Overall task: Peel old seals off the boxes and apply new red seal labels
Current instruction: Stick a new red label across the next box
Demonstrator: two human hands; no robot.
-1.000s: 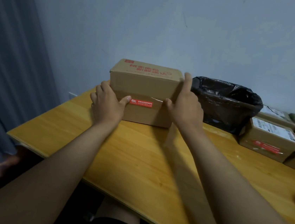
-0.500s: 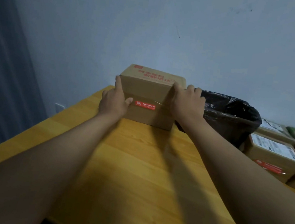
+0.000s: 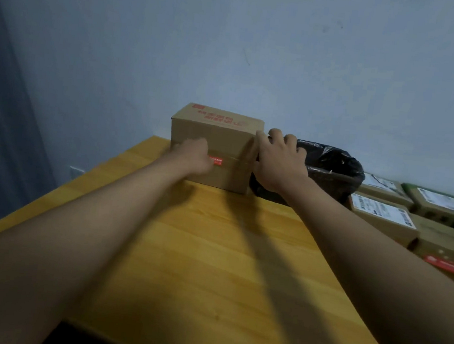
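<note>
A cardboard box [image 3: 218, 139] stands at the far edge of the wooden table [image 3: 210, 255], close against the wall. A red seal label [image 3: 217, 161] sits on the near face of the box, partly covered by the left hand [image 3: 193, 155]. That hand lies against the near face over the label's left end; it is blurred, so its grip cannot be told. The right hand [image 3: 276, 162] grips the box's right end, fingers curled round the far corner. A bin lined with a black bag [image 3: 330, 169] stands just right of the box. Further boxes [image 3: 385, 215] (several bearing white labels) are grouped at the table's right edge.
</note>
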